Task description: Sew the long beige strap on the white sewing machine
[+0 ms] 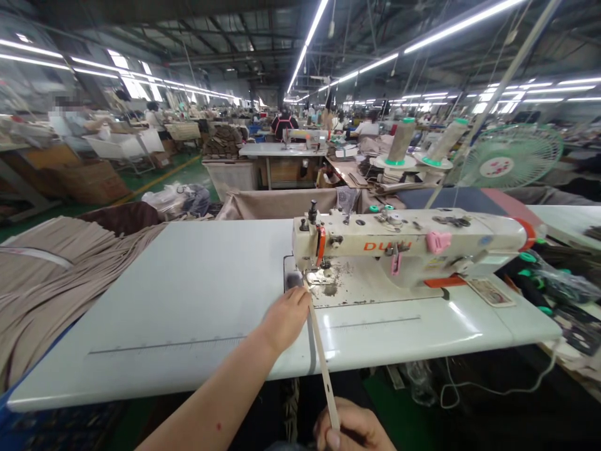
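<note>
Feeding step, apparently: strip (321, 347) runs from machine (347, 241) across worktop (211, 282) to right hand (354, 426), fingers pinching it. Left hand (285, 316) at its far end, grip can't tell. Next move likely calls for straight, steady guiding.

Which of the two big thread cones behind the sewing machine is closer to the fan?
The right-hand thread cone in the picture, just left of the green fan; the other cone stands farther left.
</note>
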Tool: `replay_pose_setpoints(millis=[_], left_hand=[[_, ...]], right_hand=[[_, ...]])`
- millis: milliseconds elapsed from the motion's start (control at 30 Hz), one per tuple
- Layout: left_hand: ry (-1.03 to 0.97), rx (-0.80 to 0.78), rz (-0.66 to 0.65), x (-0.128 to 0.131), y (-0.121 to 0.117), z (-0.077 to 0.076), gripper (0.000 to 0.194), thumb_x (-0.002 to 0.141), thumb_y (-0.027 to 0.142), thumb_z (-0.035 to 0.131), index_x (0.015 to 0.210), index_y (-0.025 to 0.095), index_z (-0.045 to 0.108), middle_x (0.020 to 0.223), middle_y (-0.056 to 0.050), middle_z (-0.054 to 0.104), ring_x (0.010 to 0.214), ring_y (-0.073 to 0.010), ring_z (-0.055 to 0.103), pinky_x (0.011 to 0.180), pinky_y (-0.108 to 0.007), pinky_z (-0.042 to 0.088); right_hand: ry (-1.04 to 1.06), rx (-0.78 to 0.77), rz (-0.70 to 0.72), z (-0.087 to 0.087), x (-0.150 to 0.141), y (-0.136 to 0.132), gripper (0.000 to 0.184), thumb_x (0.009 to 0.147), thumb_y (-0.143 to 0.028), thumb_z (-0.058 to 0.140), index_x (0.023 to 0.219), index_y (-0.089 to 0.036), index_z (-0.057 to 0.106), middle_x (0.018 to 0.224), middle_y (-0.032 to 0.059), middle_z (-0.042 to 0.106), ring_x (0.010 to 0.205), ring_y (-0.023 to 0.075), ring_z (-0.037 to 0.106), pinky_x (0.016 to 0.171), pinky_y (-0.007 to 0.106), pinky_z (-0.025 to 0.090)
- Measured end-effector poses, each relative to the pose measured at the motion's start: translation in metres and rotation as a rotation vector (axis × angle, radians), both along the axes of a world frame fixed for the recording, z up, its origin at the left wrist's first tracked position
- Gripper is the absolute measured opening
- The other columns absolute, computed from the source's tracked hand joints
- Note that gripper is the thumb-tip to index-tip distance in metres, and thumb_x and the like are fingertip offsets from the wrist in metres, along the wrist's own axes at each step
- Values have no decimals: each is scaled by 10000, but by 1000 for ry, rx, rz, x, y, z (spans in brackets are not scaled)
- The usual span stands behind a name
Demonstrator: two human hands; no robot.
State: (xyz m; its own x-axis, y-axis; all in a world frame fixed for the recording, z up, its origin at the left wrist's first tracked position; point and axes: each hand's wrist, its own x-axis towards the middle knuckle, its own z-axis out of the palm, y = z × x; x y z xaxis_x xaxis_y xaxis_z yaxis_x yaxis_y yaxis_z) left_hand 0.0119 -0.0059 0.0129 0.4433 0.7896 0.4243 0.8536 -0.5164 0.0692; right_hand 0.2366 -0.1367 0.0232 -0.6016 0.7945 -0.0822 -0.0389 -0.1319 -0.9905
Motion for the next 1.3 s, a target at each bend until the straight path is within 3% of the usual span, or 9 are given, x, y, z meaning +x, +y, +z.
replay_pose_setpoints(millis=[167, 267, 367, 500, 900, 1300], left_hand=[[-3, -31, -15, -1, -1, 3, 145, 998, 124, 519, 1118, 161, 592, 1175, -94, 636, 1172, -245, 612, 1072, -393, 551], [2, -35, -7, 0, -1, 4, 134, 993, 127, 537, 1108, 156, 599, 1179, -96, 639, 1153, -247, 617, 1073, -395, 550], [22, -31, 7, 0, -2, 4, 133, 991, 133, 551, 1109, 145, 612, 1184, -101, 645, 1147, -249, 618, 1092, -393, 536], [72, -38, -2, -1, -3, 5, 159, 996, 133, 542, 1134, 121, 619, 1201, -114, 645, 1193, -263, 603, 1110, -401, 521], [22, -52, -5, -4, -2, 2, 195, 986, 137, 542, 1176, 144, 583, 1209, -107, 636, 1200, -256, 606, 1092, -404, 533], [33, -20, -4, -2, -4, 8, 155, 993, 129, 506, 1111, 167, 600, 1214, -100, 648, 1174, -241, 640, 1099, -393, 546]], right_hand=[[44, -210, -130, -14, -8, 3, 476, 870, -658, 726, 934, -188, 765, 686, 59, 751, 619, 186, 650, 628, 298, 474], [90, -290, -204, -10, -11, 1, 393, 886, -577, 763, 951, -189, 745, 739, 55, 768, 687, 180, 673, 673, 284, 486], [66, -257, -204, -4, -11, -1, 354, 899, -539, 765, 896, -185, 770, 759, 53, 765, 720, 173, 668, 719, 285, 493], [52, -173, -148, -1, -10, -3, 419, 906, -583, 727, 803, -182, 794, 696, 52, 736, 671, 180, 653, 672, 288, 485], [43, -194, -123, 4, -10, -11, 410, 929, -558, 704, 797, -184, 809, 718, 55, 724, 705, 184, 634, 704, 294, 473], [26, -93, -106, 9, -9, -1, 430, 956, -549, 666, 764, -189, 801, 725, 48, 700, 704, 189, 633, 696, 297, 478]])
